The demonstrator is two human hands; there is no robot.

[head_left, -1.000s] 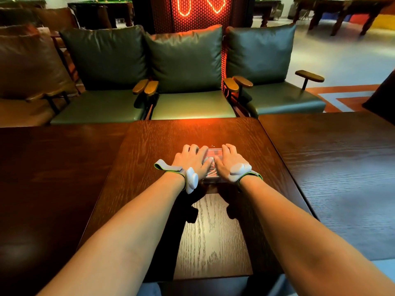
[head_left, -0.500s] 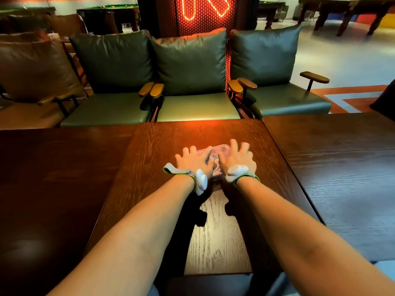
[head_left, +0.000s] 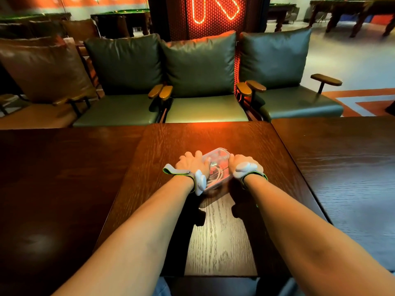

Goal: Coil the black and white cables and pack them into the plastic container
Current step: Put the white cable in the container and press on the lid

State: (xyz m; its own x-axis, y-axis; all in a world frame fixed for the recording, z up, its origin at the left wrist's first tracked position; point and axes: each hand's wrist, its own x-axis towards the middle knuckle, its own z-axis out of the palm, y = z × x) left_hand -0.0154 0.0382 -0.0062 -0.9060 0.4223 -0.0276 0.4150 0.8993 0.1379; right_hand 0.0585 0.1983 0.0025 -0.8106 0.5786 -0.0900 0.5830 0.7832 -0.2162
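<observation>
A clear plastic container [head_left: 217,159] with its lid on sits in the middle of the dark wooden table [head_left: 213,231]. Through the lid I see a coiled white cable [head_left: 217,174]; the black cable is not discernible. My left hand [head_left: 192,164] grips the container's left side, fingers curled over the edge. My right hand [head_left: 240,165] clasps the right side, its fingers hidden behind the hand. Both wrists wear white sensor bands.
Green cushioned armchairs [head_left: 203,82] stand behind the table's far edge. Adjoining tables lie to the left [head_left: 53,178] and right [head_left: 346,167]. Orange neon light reflects off the tabletop near the container. Pool tables stand in the background.
Both hands lay flat on top of the lid earlier; now they have slid apart to the container's left and right sides, exposing the lid and the cable beneath.
</observation>
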